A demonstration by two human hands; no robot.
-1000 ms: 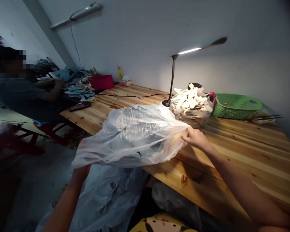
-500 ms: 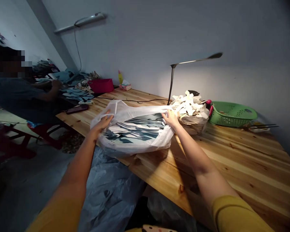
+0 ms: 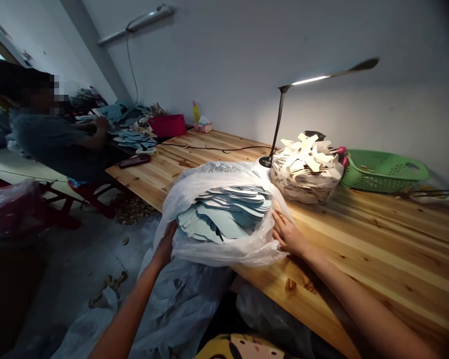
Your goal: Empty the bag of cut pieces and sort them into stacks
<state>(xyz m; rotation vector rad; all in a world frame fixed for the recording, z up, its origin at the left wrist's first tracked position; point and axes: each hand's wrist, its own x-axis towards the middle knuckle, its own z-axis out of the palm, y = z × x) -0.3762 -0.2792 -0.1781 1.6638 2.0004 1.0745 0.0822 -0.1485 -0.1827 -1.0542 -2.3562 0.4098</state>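
Observation:
A white translucent plastic bag (image 3: 224,253) sits at the front edge of the wooden table, its mouth spread wide. Inside it lie stacked pale blue-grey cut pieces (image 3: 224,214) with light edges; their material is unclear. My left hand (image 3: 165,245) is against the bag's left side, its fingers mostly hidden by shadow and plastic. On the right side, my right hand (image 3: 287,233) rests with fingers stretched out along the plastic, touching the bag near the tabletop.
Behind stand a lit desk lamp (image 3: 280,114), a bag of cream cut pieces (image 3: 307,169) and a green basket (image 3: 387,172). Farther left are a tissue box (image 3: 204,126), a pink bin (image 3: 167,125), a phone (image 3: 134,160) and a seated person (image 3: 56,134). Plastic sheeting (image 3: 172,304) lies below the table.
My hands have left the bag's upper rim and moved down to its sides. The rim has sunk lower around the stack, exposing more of the pieces. The view has shifted slightly.

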